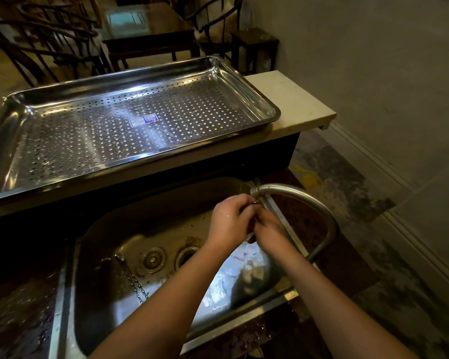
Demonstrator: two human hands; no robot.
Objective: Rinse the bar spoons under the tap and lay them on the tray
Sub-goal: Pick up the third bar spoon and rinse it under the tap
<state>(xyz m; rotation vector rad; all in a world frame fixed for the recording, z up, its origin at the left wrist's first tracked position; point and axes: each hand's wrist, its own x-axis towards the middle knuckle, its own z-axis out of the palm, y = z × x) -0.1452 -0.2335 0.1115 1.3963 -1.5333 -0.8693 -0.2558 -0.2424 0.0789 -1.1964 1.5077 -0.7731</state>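
Both my hands meet just under the spout of the curved steel tap (298, 194), over the steel sink (145, 218). My left hand (228, 221) has its fingers curled round thin metal bar spoons (254, 202), of which only a glint shows between the fingers. Close against it from the right, my right hand (268, 229) grips the same bundle lower down. Water (250, 238) runs off below the hands. The perforated steel tray (88, 141) sits on the raised counter behind the sink, with nothing on it but a blue sticker.
In the sink bottom are an open drain (187, 255) and a plug (152, 259) on a chain. A blurred pale lump (252, 277) lies in the sink's right corner. The white counter ledge (293, 99) ends right of the tray. Dark chairs and a table stand behind.
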